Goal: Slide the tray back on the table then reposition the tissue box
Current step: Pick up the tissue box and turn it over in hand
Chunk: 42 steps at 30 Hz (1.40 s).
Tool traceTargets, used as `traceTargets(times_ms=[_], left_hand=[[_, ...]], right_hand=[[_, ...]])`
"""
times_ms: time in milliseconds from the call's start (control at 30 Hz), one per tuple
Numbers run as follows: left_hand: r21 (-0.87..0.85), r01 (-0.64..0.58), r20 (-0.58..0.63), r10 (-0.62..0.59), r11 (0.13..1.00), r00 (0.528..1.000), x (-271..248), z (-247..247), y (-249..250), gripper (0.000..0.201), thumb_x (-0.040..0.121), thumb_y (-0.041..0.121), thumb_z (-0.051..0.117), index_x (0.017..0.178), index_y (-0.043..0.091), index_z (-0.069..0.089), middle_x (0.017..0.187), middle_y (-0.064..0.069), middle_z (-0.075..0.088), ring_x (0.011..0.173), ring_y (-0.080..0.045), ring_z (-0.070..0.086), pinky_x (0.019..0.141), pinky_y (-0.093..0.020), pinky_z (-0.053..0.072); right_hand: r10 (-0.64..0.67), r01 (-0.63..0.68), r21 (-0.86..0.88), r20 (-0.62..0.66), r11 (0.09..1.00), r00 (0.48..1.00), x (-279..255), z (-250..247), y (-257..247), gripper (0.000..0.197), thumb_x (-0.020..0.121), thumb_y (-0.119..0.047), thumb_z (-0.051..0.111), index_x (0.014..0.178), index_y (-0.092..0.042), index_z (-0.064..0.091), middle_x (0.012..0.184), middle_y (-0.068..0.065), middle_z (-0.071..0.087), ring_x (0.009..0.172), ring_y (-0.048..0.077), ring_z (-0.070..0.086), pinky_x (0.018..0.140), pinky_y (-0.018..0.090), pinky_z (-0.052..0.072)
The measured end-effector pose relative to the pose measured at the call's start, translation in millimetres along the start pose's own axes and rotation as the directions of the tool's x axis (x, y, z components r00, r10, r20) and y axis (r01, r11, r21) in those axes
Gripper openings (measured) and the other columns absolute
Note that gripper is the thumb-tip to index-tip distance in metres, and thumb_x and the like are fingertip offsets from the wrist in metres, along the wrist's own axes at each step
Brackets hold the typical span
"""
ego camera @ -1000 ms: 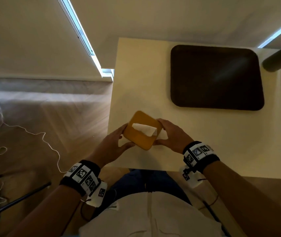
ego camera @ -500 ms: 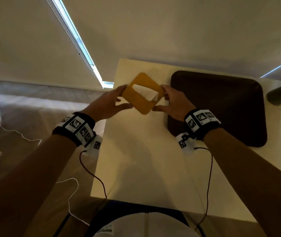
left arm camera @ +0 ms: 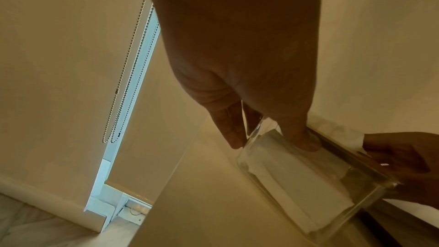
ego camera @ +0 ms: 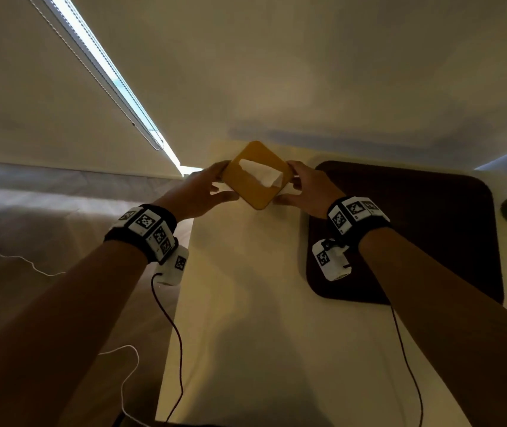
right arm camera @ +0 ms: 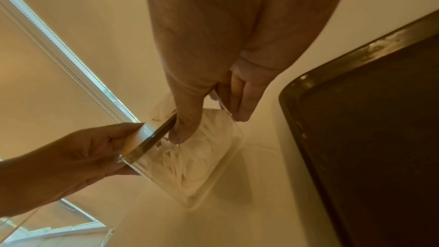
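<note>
I judge the tray step done: it lies flat toward the back of the desk, so I'm on the tissue box now. My left hand and right hand pinch its clear sides, thumbs near, fingers far, at the desk's far left corner, just beside the tray. Whether it touches the desk I cannot tell. Next: square it, set down, let go.

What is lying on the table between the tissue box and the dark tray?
Only the right hand, gripping the tissue box. Under it, the right wrist view shows bare table up to the tray.
</note>
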<state>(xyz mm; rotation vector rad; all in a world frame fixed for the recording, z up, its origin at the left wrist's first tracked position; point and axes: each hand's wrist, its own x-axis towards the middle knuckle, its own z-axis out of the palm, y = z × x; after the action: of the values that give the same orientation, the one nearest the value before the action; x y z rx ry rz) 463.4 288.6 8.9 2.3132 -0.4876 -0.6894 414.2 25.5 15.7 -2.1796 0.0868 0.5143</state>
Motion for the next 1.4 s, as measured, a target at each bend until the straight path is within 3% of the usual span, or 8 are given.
traceTargets(times_ms=[200, 366, 466, 600, 700, 833, 1099, 1399], left_hand=[[-0.025, -0.042, 0.006, 0.042, 0.999, 0.999, 1, -2, -9, 0.075, 0.087, 0.036, 0.07, 0.149, 0.026, 0.03, 0.142, -0.01, 0.052, 0.119, -0.015, 0.054, 0.097, -0.034, 0.049], [-0.085, -0.137, -0.071, 0.132, 0.987, 0.989, 1, -20, -18, 0.07, 0.086, 0.046, 0.059, 0.146, 0.019, 0.037, 0.142, -0.008, 0.053, 0.122, -0.013, 0.054, 0.098, -0.027, 0.047], [-0.085, -0.092, -0.132, 0.081, 0.992, 0.988, 12, -33, -12, 0.046, 0.098, 0.034, 0.052, 0.141, 0.018, 0.046, 0.137, -0.005, 0.057, 0.12, -0.012, 0.054, 0.097, -0.026, 0.044], [-0.108, 0.001, -0.032, -0.004, 0.994, 0.999, 31, -35, -11, 0.043, 0.096, 0.05, 0.049, 0.131, 0.027, 0.056, 0.124, -0.004, 0.066, 0.111, -0.023, 0.062, 0.102, -0.049, 0.048], [-0.241, 0.037, 0.022, -0.032, 0.97, 0.999, 35, -30, -8, 0.036, 0.1, 0.036, 0.05, 0.129, 0.017, 0.061, 0.119, -0.009, 0.068, 0.11, -0.023, 0.065, 0.099, -0.047, 0.052], [-0.31, 0.034, -0.024, -0.044, 0.95, 0.999, 31, -25, -3, 0.031, 0.102, 0.026, 0.049, 0.125, 0.014, 0.065, 0.114, -0.009, 0.07, 0.105, -0.018, 0.068, 0.094, -0.04, 0.056], [-0.527, 0.08, -0.127, -0.171, 0.846, 0.977, 17, -9, 7, 0.026, 0.1, 0.017, 0.053, 0.121, 0.007, 0.065, 0.101, -0.008, 0.07, 0.096, -0.018, 0.07, 0.086, -0.031, 0.059], [-0.616, 0.093, -0.15, -0.232, 0.782, 0.961, 13, 3, 9, 0.026, 0.099, 0.016, 0.056, 0.121, 0.005, 0.065, 0.109, -0.016, 0.07, 0.094, -0.016, 0.071, 0.082, -0.03, 0.06]], right_hand=[[0.028, -0.028, 0.0, -0.027, 1.0, 0.999, 3, 7, 7, 0.093, 0.074, -0.031, 0.083, 0.148, -0.018, 0.027, 0.145, 0.009, 0.047, 0.127, 0.024, 0.051, 0.104, 0.042, 0.045], [0.164, -0.116, 0.233, -0.197, 0.965, 0.967, -17, 26, 12, 0.075, 0.087, -0.018, 0.069, 0.149, -0.019, 0.027, 0.149, 0.004, 0.042, 0.13, 0.016, 0.046, 0.102, 0.03, 0.041], [0.317, -0.169, 0.512, -0.215, 0.842, 0.924, -34, 54, 4, 0.061, 0.091, -0.034, 0.062, 0.145, -0.022, 0.037, 0.144, -0.003, 0.046, 0.121, 0.009, 0.05, 0.099, 0.03, 0.043], [0.409, -0.138, 0.782, -0.159, 0.607, 0.898, -35, 85, -11, 0.059, 0.093, -0.039, 0.058, 0.145, -0.022, 0.036, 0.145, 0.006, 0.047, 0.123, 0.016, 0.054, 0.103, 0.038, 0.047], [0.399, -0.12, 0.754, -0.198, 0.646, 0.895, -34, 94, -17, 0.065, 0.083, -0.052, 0.063, 0.141, -0.037, 0.038, 0.142, -0.006, 0.05, 0.117, 0.007, 0.057, 0.105, 0.044, 0.045], [0.369, -0.096, 0.711, -0.24, 0.697, 0.898, -32, 85, -21, 0.055, 0.086, -0.036, 0.064, 0.138, -0.036, 0.044, 0.14, -0.004, 0.051, 0.103, -0.001, 0.059, 0.103, 0.044, 0.047], [0.285, -0.153, 0.554, -0.16, 0.819, 0.945, -6, 41, -21, 0.059, 0.078, -0.037, 0.057, 0.136, -0.038, 0.048, 0.134, -0.004, 0.059, 0.118, 0.015, 0.058, 0.099, 0.043, 0.051], [0.22, -0.134, 0.47, -0.133, 0.873, 0.966, 5, 26, -12, 0.05, 0.088, -0.016, 0.052, 0.135, -0.03, 0.052, 0.119, 0.001, 0.066, 0.105, 0.017, 0.065, 0.095, 0.044, 0.054]])
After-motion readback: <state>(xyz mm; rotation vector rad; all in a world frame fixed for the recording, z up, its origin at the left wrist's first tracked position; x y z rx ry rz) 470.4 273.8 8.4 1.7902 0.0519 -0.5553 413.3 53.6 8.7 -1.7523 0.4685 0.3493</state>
